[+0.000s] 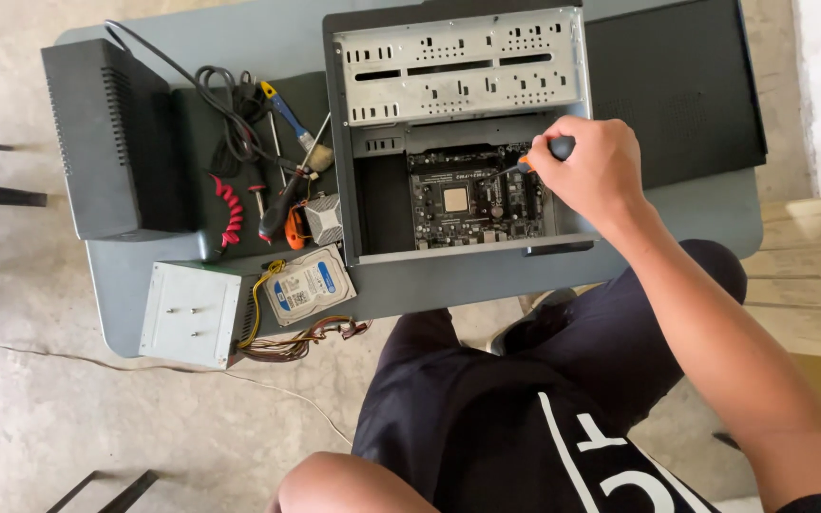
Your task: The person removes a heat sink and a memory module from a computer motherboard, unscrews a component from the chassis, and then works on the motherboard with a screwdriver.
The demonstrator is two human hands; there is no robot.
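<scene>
An open computer case (458,66) lies on its side on a grey table (696,214), with a black motherboard (472,199) inside. My right hand (586,171) is closed around a screwdriver (542,154) with an orange and black handle. Its thin shaft points down-left onto the motherboard's upper right area. My left hand is out of view; only a bare knee (334,484) shows at the bottom.
Left of the case lie a hard drive (308,285), a power supply (192,313) with loose wires, several screwdrivers (282,204), a red coiled cable (228,214), a black cord (230,109) and a black box (106,142). A black side panel (681,81) rests at right.
</scene>
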